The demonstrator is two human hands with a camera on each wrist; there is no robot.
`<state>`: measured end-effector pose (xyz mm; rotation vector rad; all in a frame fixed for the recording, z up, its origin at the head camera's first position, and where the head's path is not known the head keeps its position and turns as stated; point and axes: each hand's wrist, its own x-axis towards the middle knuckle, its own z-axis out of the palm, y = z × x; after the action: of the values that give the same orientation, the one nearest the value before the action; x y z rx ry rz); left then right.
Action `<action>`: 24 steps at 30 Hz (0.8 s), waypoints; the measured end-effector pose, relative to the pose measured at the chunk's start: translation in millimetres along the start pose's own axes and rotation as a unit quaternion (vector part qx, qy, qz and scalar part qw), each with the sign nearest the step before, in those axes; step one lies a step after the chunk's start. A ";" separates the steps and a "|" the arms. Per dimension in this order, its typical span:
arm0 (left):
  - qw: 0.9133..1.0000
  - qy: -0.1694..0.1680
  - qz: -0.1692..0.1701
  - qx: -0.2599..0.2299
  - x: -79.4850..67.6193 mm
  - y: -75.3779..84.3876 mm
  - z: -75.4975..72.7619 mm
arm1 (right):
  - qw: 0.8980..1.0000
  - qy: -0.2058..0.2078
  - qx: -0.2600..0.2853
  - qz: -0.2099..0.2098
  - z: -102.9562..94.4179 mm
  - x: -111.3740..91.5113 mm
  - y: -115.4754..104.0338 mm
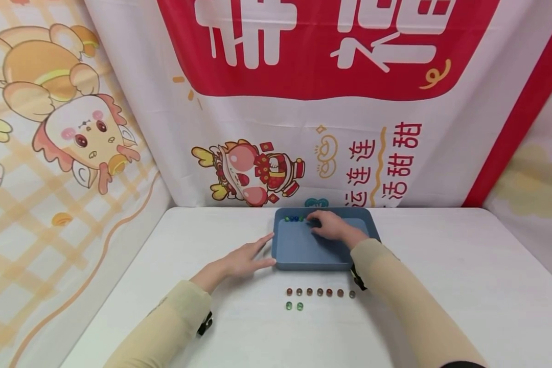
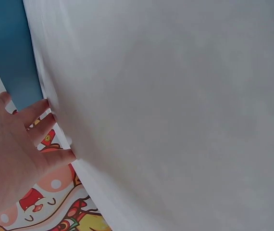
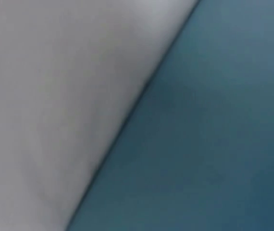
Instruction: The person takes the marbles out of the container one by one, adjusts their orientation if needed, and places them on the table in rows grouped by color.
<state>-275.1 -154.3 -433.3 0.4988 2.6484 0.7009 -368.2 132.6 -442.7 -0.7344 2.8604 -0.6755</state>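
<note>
A shallow blue-grey tray (image 1: 310, 253) lies on the white table. Along its back wall sits a short row of green and blue glass marbles (image 1: 294, 219). My right hand (image 1: 330, 226) reaches into the tray just right of that row, fingers bent downward; something dark shows under them, but whether they pinch a marble is unclear. Against the tray's left side rests my left hand (image 1: 246, 259), fingers spread and touching the wall, with nothing in its grasp. The left wrist view shows these straight fingers (image 2: 41, 127) beside the tray wall (image 2: 14, 53).
In front of the tray, a row of brownish and reddish marbles (image 1: 320, 292) lies on the table (image 1: 239, 327). Two green marbles (image 1: 294, 306) are nearer to me. A printed cloth (image 1: 257, 117) hangs behind the table. The right wrist view shows only a blurred tray surface (image 3: 214, 134).
</note>
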 end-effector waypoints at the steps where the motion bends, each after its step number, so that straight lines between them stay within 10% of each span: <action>1: 1.000 0.000 0.001 0.000 -0.1 0.2 -0.1 | 1.000 0.002 0.000 0.002 -0.4 0.0 0.4; 24: 1.000 -0.001 0.007 0.006 1.1 -0.9 0.1 | 0.999 0.026 -0.025 -0.020 0.0 -4.1 3.8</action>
<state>-276.3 -154.5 -434.0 0.5226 2.6516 0.6897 -366.3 137.5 -444.4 -0.7945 2.9262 -0.6407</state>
